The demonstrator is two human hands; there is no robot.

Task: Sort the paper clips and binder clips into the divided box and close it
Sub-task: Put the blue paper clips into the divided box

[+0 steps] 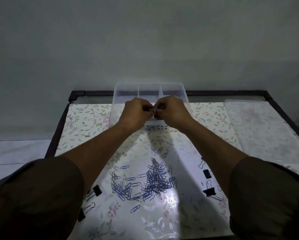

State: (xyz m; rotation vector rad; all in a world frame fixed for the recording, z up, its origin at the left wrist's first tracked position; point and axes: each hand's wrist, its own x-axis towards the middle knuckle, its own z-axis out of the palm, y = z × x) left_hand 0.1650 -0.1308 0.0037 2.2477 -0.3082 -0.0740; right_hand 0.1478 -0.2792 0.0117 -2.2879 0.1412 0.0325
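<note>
Pinching paper clips [153, 110] between both hands' fingers [146, 110].

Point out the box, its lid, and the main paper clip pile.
box [149, 87]: head view, far rim.
lid [264, 129]: head view, middle of its flat top, right of the box.
paper clip pile [156, 181]: head view, dense middle of the heap.

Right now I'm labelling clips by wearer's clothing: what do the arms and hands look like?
Both hands, left and right, are bare: no gloves, rings or watch visible. Forearms are uncovered; dark brownish sleeves end near the elbows.
</note>
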